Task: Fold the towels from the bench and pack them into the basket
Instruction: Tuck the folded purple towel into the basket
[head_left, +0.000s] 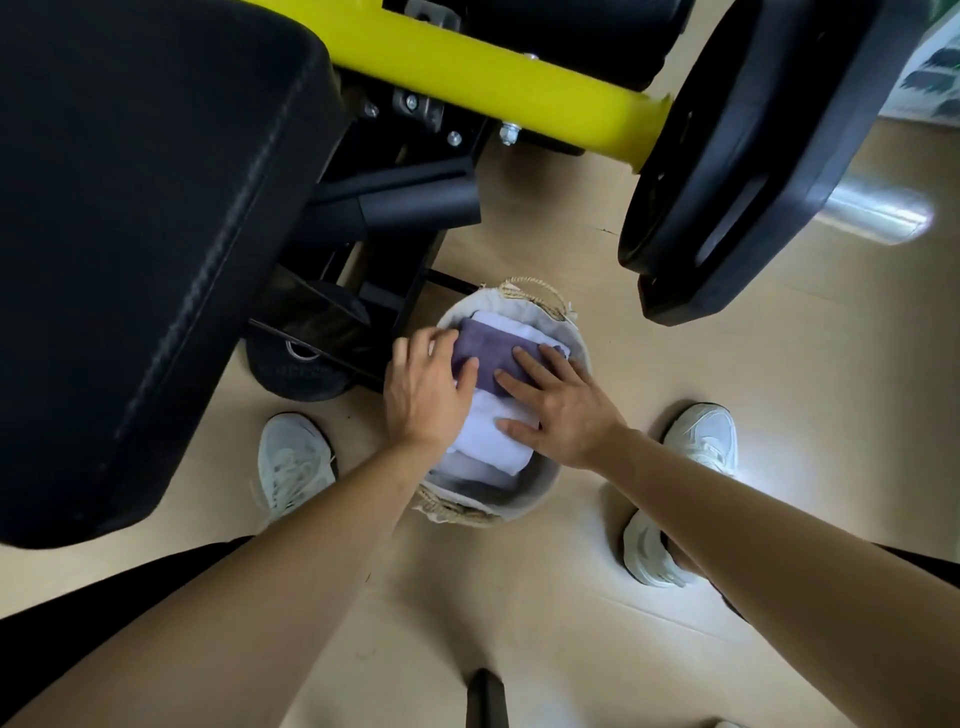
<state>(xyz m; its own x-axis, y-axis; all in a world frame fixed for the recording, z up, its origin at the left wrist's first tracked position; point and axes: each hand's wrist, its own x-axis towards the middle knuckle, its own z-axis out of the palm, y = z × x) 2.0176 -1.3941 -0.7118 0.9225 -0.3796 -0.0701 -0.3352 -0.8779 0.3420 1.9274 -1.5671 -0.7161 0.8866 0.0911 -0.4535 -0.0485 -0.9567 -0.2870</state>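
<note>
A round woven basket (574, 338) with a cloth liner stands on the floor between my feet. Inside lie folded towels: a purple towel (485, 345) on top at the far side, a white towel (491, 441) nearer me, and a grey towel (470, 480) at the near edge. My left hand (423, 389) rests on the left end of the purple towel, thumb over it. My right hand (558, 408) lies flat, fingers spread, across the purple and white towels. The black padded bench (130, 208) at the left has no towel on its visible part.
A yellow frame bar (493, 78) and black machine frame stand behind the basket. A large black weight plate (753, 156) hangs at the upper right, a smaller plate (301, 371) lies on the floor left of the basket. My white shoes (293, 462) flank the basket.
</note>
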